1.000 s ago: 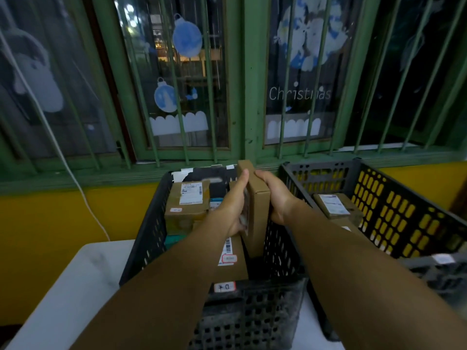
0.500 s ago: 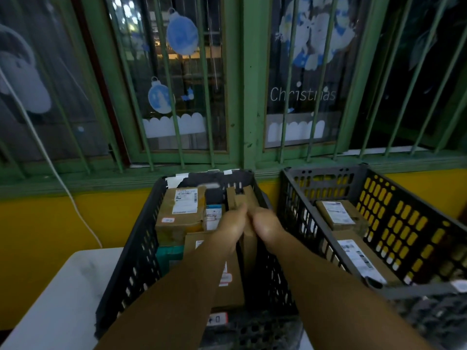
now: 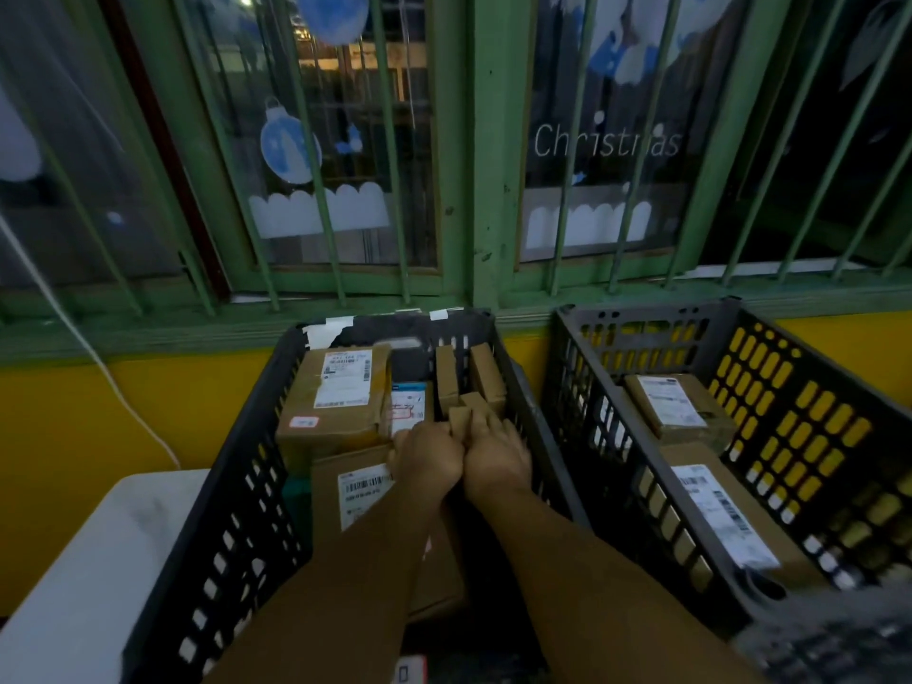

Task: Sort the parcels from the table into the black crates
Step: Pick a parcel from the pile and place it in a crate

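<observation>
Both hands, the left hand (image 3: 428, 454) and the right hand (image 3: 496, 449), sit knuckle to knuckle inside the left black perforated plastic crate (image 3: 232, 491), fingers curled round a narrow brown cardboard parcel (image 3: 461, 417) standing on edge near the crate's right wall. Beside it lie a large labelled brown cardboard box (image 3: 335, 392) and a flat labelled cardboard parcel (image 3: 345, 486). The right black crate (image 3: 809, 402) holds two labelled cardboard parcels (image 3: 676, 404). Both crates stand on a white table (image 3: 94, 550).

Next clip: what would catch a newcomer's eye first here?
Both hands, left hand and right hand, meet low inside the left crate, gripping a narrow brown parcel set on edge among labelled boxes. To the right, a second crate holds two more labelled parcels.
</observation>
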Demonstrator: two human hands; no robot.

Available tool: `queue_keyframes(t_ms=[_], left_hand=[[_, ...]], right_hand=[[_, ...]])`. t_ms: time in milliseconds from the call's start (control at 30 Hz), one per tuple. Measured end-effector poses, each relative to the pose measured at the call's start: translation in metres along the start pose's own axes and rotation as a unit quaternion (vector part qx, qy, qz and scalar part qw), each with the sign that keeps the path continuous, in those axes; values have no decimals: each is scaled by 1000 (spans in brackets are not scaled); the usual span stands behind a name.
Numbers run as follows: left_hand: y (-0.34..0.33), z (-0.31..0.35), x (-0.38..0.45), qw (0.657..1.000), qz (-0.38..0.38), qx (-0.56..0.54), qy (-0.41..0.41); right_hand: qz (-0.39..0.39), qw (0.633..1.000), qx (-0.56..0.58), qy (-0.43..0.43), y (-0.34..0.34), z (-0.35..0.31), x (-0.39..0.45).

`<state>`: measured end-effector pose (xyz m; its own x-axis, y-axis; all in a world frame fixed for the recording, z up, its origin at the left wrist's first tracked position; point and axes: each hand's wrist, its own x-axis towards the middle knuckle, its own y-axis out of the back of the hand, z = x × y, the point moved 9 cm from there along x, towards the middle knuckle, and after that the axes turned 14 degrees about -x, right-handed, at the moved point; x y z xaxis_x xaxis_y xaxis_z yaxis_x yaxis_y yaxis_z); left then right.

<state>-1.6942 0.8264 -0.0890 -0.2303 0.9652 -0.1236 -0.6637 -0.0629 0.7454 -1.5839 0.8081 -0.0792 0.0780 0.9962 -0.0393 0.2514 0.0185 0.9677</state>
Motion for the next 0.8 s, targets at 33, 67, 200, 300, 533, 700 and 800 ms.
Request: queue_keyframes(t_ms=[33, 67, 200, 300, 533, 700, 800], left_hand=[[1, 2, -2, 1000, -7, 10, -10], [2, 5, -3, 1000, -10, 19, -22], [0, 8, -5, 997, -33, 69, -26], [3, 11, -7, 996, -30, 75, -29], [1, 8, -9, 998, -40, 39, -40], [-13, 8, -7, 991, -99, 28, -80], [-18, 7, -8, 988, -127, 14, -87]], right_hand=[[-4, 1000, 5, -3, 3, 0, -1], [-10, 1000, -5, -12, 2, 1, 0], [-81, 995, -43, -50, -5, 5, -5], [-94, 992, -48, -63, 0, 7, -6], [-98, 990, -65, -74, 9, 7, -19], [-143, 982, -97, -69, 8, 2, -30], [-163, 978, -109, -71, 5, 4, -31]])
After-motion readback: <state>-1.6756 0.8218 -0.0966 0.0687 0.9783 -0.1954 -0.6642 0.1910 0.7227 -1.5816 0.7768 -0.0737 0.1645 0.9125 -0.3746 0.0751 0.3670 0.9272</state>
